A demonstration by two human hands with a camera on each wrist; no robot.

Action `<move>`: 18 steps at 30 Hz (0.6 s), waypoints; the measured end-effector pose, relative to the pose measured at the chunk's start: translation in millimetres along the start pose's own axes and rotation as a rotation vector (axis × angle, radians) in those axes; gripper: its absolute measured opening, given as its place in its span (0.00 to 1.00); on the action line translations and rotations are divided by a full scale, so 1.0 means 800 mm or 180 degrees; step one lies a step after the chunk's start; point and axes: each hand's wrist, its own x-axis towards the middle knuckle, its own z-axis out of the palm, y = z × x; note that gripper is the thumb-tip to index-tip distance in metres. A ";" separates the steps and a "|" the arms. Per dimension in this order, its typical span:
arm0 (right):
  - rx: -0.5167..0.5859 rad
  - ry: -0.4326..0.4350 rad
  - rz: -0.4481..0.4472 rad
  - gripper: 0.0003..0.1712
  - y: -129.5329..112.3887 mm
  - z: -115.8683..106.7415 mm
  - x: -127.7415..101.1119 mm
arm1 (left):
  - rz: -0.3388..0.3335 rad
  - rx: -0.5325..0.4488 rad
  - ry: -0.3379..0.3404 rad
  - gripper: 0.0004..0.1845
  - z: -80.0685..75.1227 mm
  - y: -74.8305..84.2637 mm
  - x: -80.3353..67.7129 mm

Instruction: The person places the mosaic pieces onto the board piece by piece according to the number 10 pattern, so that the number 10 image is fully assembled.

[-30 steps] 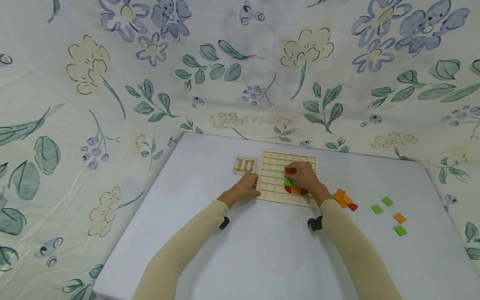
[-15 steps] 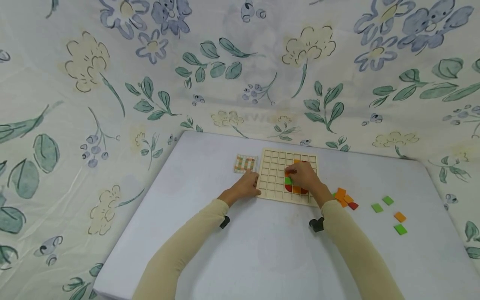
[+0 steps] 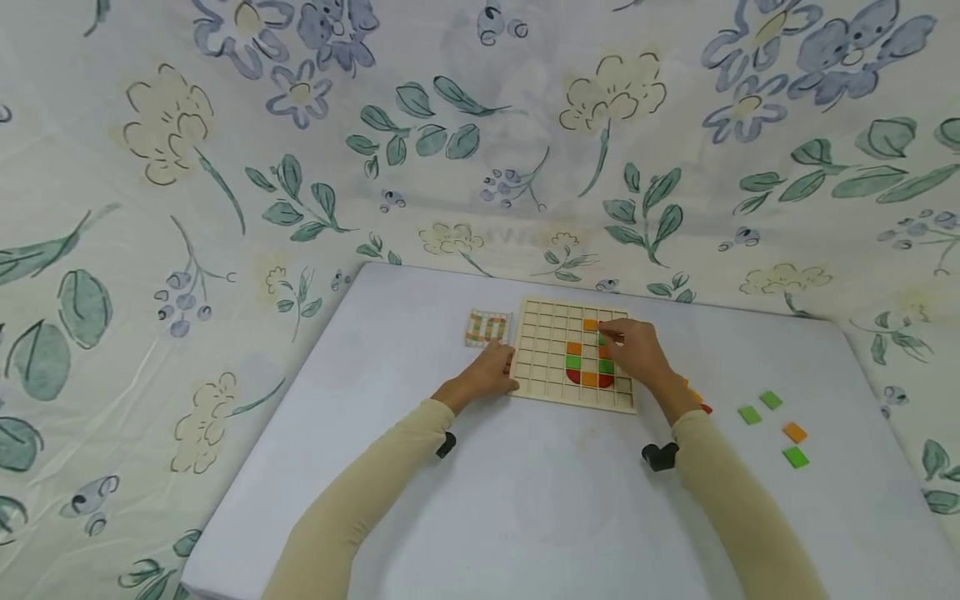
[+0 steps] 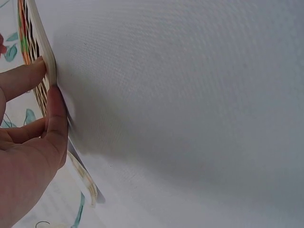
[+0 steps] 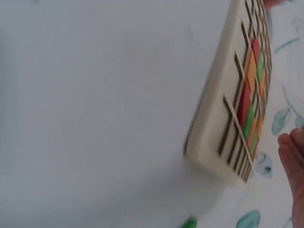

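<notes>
- A pale wooden grid board (image 3: 542, 350) lies on the white tabletop (image 3: 480, 500), toward the far side.
- The left hand (image 3: 491, 371) pinches the board's left edge by its near corner, thumb on top.
- The right hand (image 3: 637, 350) is at the board's right side, fingertips drawn together; whether they pinch anything cannot be told.
- Red, green and orange tiles (image 3: 590, 379) fill some squares.
- Loose tiles (image 3: 771, 400) lie to the right; a checkered card (image 3: 488, 323) sits just left.

arms (image 3: 375, 492) outstretched; left grip (image 3: 483, 372) pinching, right grip (image 3: 636, 350) palm down
</notes>
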 end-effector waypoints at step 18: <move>-0.0253 0.0090 0.0598 0.13 0.072 -0.095 -0.105 | -0.0060 0.0007 -0.0018 0.30 0.001 0.002 0.003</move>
